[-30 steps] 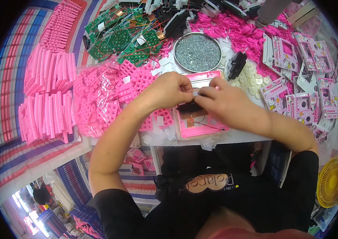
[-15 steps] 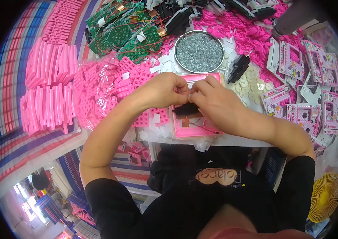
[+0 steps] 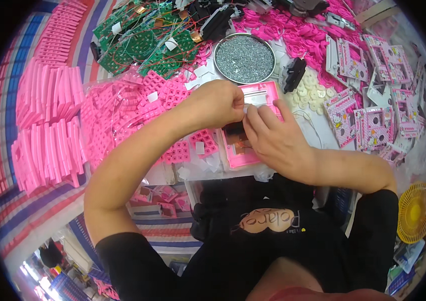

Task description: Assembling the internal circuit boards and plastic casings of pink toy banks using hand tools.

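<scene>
Head view. Item: one shallow pink casing [image 3: 245,160], lying on the tabletop [image 3: 200,172] near its front edge, under both hands; a dark part [image 3: 234,130] sits inside. Left hand [image 3: 219,103]: fingers bent inward over the casing's middle. Right hand [image 3: 279,141]: fingers curled across its right side, tips meeting or nearly meeting the left's. Whether either set grips anything, we cannot tell; the tips are hidden.

Adjacent: small metal pieces [image 3: 245,59] in a round dish [image 3: 215,56]; thin wires [image 3: 309,120], right; pink keypads [image 3: 204,143], left.

Hazards, in our judgement: a sleeveless wrist catching the wires; a backward knock spilling the dish; a forward push sliding the casing off the edge.
</scene>
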`<state>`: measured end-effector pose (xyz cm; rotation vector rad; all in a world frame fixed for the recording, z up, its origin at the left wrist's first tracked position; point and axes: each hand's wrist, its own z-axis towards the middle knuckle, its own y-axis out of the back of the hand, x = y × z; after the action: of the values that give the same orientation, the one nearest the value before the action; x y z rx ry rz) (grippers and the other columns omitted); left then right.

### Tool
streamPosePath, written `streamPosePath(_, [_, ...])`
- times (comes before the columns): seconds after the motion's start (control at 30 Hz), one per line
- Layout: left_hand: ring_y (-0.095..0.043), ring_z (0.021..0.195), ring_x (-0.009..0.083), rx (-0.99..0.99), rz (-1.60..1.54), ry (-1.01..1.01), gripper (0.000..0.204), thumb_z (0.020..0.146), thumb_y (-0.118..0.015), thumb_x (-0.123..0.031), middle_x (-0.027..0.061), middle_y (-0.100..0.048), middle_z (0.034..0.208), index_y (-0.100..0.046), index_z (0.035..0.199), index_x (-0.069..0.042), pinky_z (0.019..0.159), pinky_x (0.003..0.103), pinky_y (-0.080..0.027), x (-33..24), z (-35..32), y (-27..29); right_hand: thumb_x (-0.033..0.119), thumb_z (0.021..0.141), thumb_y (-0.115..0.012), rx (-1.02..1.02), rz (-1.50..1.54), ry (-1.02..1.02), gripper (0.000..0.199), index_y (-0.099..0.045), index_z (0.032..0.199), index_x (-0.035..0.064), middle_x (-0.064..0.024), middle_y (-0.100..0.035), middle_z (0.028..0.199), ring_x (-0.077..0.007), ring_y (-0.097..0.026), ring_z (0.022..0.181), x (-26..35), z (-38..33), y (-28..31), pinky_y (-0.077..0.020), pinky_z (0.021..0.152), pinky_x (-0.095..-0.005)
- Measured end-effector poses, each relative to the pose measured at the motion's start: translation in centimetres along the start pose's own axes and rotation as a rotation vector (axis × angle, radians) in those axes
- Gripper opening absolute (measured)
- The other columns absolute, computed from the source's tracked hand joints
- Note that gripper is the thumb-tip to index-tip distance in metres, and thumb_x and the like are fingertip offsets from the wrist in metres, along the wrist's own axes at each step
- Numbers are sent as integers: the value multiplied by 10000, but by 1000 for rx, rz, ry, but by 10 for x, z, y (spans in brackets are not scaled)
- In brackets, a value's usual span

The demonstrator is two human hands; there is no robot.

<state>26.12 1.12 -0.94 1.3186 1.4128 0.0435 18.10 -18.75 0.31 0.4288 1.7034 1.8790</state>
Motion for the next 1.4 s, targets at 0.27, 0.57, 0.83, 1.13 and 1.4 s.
streamPosePath(0.27, [-697,810,372,-82,372,2,210,827,-702,-223,205,-707,830,-711,877,-20,764,473,-548,-6,13,6,83,886,-727,-442,691,-385,351,-659,1225,20,-97,-695,1055,-171,-675,930,-107,-9,26,-524,821,-298])
streamPosePath(0.57, [-683,923,314,-449,703,-111,168,884,-664,-269,95,-691,956,-723,908,-115,736,484,-547,36,103,2,203,980,-662,-744,1392,-395,495,-491,1426,73,-82,-627,1238,-143,-595,1108,-224,52,20,-454,952,-297])
streamPosePath(0.83, [-691,804,308,-575,718,-179,215,911,-632,-307,91,-692,838,-699,861,-108,701,462,-538,38,100,-4,182,948,-675,-705,1823,-324,373,-574,1266,15,-70,-689,969,-125,-647,849,-140,61,28,-516,750,-273])
streamPosePath(1.13, [-585,609,333,-843,177,-266,243,826,-780,-230,107,-597,676,-615,768,-60,563,445,-441,-31,8,-24,158,993,-537,-704,1854,-69,293,-493,1260,45,15,-415,637,-116,-421,566,-101,27,13,-392,549,-311])
streamPosePath(1.4, [-609,780,226,-884,113,-248,158,804,-781,-128,19,-674,893,-638,867,-109,777,387,-361,-35,-50,-85,222,932,-670,-665,1966,40,344,-465,1177,93,-13,-512,662,-122,-504,568,-48,22,34,-448,540,-296])
